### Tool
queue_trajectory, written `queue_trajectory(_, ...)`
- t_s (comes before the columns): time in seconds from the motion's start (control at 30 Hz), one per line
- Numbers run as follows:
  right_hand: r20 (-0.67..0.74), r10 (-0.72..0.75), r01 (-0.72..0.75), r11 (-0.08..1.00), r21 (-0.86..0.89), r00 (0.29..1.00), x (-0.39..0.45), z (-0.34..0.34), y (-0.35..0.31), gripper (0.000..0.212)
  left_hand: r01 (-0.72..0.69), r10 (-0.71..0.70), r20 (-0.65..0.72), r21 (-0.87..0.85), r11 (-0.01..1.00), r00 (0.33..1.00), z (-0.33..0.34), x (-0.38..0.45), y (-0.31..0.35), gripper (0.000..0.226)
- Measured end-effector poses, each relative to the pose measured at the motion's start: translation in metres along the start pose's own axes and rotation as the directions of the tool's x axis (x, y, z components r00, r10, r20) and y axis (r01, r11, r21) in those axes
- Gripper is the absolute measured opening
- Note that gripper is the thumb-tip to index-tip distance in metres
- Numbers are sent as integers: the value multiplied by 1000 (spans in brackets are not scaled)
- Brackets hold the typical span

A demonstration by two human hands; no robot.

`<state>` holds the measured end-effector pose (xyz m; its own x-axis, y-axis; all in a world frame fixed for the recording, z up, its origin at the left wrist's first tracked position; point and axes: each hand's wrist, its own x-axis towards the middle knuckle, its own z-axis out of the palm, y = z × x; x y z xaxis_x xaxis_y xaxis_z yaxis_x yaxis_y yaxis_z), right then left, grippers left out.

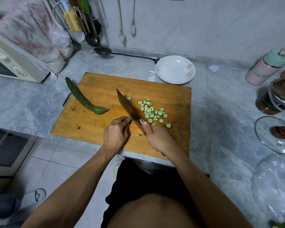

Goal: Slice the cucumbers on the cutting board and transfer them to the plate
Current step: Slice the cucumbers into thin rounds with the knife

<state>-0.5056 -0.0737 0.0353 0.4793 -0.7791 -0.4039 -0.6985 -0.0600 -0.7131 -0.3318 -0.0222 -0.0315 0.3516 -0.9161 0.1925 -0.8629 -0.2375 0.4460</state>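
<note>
Knuckles bent, the left hand (116, 134) pinches a cucumber stub (127, 119) mid-cutting board (95, 129); the right hand (156, 137) grips the knife (128, 107) beside it.

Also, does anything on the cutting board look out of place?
Slightly. The whole cucumber lies askew with its far end overhanging the cutting board's left edge. One slice sits apart from the pile of slices, near the knife.
</note>
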Motion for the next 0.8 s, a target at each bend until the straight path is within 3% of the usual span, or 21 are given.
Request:
queue_trajectory(0.27, -49, -45, 45, 999, 7, 998, -10, -10, 14, 66, 18, -18, 16, 11, 1000, 1000, 1, 1, 1, 28)
queue_trajectory(0.47, -17, -71, 72, 997, 32, 997, -17, -5, 8, 71, -9, 4, 96, 56, 998, 995, 0, 2, -4, 41)
queue_trajectory(0.63, 10, -86, 86, 996, -20, 996, -21, -5, 3, 62, 8, -14, 86, 65, 998, 996, 0, 6, -5, 33)
queue_trajectory(0.8, 31, -96, 98, 994, -44, 995, -24, -5, 2, 63, 51, -61, 146, 73, 996, 987, -4, 7, -2, 40)
